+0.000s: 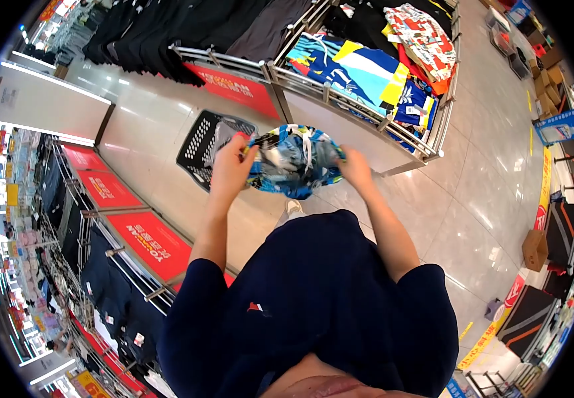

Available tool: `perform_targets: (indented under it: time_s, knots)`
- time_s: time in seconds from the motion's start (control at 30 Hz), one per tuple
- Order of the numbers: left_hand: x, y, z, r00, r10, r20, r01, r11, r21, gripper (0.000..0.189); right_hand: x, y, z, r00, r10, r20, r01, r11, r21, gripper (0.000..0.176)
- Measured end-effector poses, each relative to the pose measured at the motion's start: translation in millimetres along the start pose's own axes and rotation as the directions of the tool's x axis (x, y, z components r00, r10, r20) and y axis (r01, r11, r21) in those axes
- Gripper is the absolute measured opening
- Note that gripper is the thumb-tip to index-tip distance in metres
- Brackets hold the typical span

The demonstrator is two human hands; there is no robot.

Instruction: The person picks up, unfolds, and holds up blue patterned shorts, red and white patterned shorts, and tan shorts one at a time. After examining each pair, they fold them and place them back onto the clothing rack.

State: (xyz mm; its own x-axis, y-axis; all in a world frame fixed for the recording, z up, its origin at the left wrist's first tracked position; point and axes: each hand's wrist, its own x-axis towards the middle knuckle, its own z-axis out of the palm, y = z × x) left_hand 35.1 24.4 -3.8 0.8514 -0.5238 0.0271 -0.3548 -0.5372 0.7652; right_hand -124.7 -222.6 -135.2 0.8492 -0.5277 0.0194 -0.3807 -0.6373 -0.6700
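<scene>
A blue, white and yellow printed fabric garment (293,162) with a white drawstring is held up before the chest, stretched between both hands. Its left edge is clenched in the left hand (230,169) and its right edge is pinched by the right hand (355,169). The long axis runs side to side, and neither hand is nearer than the other. A black perforated plastic basket (209,142) is seen just beyond the left hand. Behind it stands a metal-railed display table (340,99) of folded bright prints. White lettering is carried by the red banners (154,242) but cannot be read with certainty. A small red-and-white logo (255,308) on the navy shirt (313,278) is illegible.
</scene>
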Motion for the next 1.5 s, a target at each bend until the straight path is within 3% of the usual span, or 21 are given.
perform_targets:
  time_s: [0.07,0.13,0.2,0.33,0.4,0.47,0.53,0.57,0.67,0.73,0.87,0.97,1.0,1.07,1.13,1.2,1.27,1.33,1.47,1.5]
  knots:
    - [-5,-54,-4,0.994,0.078,-0.075,-0.063,0.981,0.181,0.02,-11,30,-19,0.995,-0.06,-0.084,0.055,0.996,-0.069,0.032]
    - [-21,-84,-7,0.998,0.024,-0.051,-0.011,0.971,0.239,0.019,-25,25,-61,0.994,-0.06,-0.088,0.044,0.983,-0.176,0.031]
    - [-42,-97,1,0.995,-0.1,0.022,0.095,0.983,0.155,0.02,-45,6,-89,1.0,-0.014,-0.009,0.012,0.989,-0.145,0.031]
    - [-65,-91,24,0.988,-0.15,0.019,0.143,0.967,0.211,0.026,-75,-10,-103,0.991,0.008,0.135,0.011,0.99,-0.14,0.034]
    - [-75,-88,38,0.973,-0.227,-0.044,0.23,0.97,0.076,0.027,-86,-17,-106,0.981,0.023,0.192,0.008,0.987,-0.158,0.033]
    - [-84,-114,56,0.967,-0.256,-0.013,0.256,0.967,0.011,0.027,-98,-27,-108,0.972,-0.002,0.237,0.046,0.983,-0.179,0.031]
    - [-94,-118,69,0.943,-0.33,-0.033,0.263,0.804,-0.534,0.026,-110,-25,-110,0.961,-0.003,0.277,0.065,0.975,-0.214,0.026]
    - [-101,-120,70,0.918,-0.396,0.024,0.32,0.704,-0.633,0.029,-115,-24,-111,0.95,0.034,0.309,0.043,0.97,-0.24,0.024]
    - [-113,-121,63,0.911,-0.382,0.156,0.404,0.749,-0.525,0.03,-132,-18,-111,0.932,0.073,0.356,0.031,0.96,-0.278,0.018]
    - [-118,-125,56,0.916,-0.365,0.167,0.399,0.781,-0.481,0.032,-140,-19,-107,0.895,0.196,0.4,-0.054,0.939,-0.339,0.012]
    - [-116,-133,45,0.877,-0.431,0.212,0.48,0.793,-0.374,0.031,-144,-21,-100,0.905,0.179,0.385,-0.01,0.916,-0.401,0.01]
    - [-109,-132,30,0.942,-0.306,0.136,0.315,0.948,-0.047,0.025,-143,-19,-99,0.93,0.16,0.331,-0.018,0.919,-0.394,0.009]
    - [-106,-136,28,0.942,-0.306,0.14,0.315,0.948,-0.045,0.025,-142,-18,-100,0.929,0.163,0.331,-0.021,0.919,-0.394,0.009]
    - [-102,-146,22,0.974,-0.159,0.163,0.149,0.986,0.07,0.026,-142,-16,-103,0.942,0.163,0.292,-0.056,0.938,-0.342,0.01]
    - [-98,-142,21,0.962,-0.181,0.206,0.17,0.983,0.066,0.027,-141,-19,-104,0.934,0.179,0.309,-0.071,0.941,-0.33,0.01]
    - [-96,-138,23,0.926,-0.303,0.226,0.313,0.95,-0.012,0.028,-142,-21,-105,0.904,0.255,0.343,-0.131,0.929,-0.345,0.01]
    - [-96,-145,23,0.902,-0.351,0.251,0.357,0.934,0.023,0.034,-145,-21,-105,0.905,0.24,0.352,-0.126,0.94,-0.317,0.011]
    - [-100,-157,28,0.865,-0.383,0.325,0.446,0.883,-0.146,0.041,-149,-21,-104,0.906,0.251,0.341,-0.152,0.945,-0.291,0.012]
    - [-101,-157,30,0.869,-0.343,0.356,0.416,0.897,-0.151,0.049,-153,-21,-103,0.899,0.27,0.344,-0.171,0.941,-0.291,0.013]
    - [-96,-146,25,0.869,-0.289,0.401,0.346,0.935,-0.075,0.053,-152,-22,-103,0.895,0.278,0.349,-0.179,0.94,-0.291,0.013]
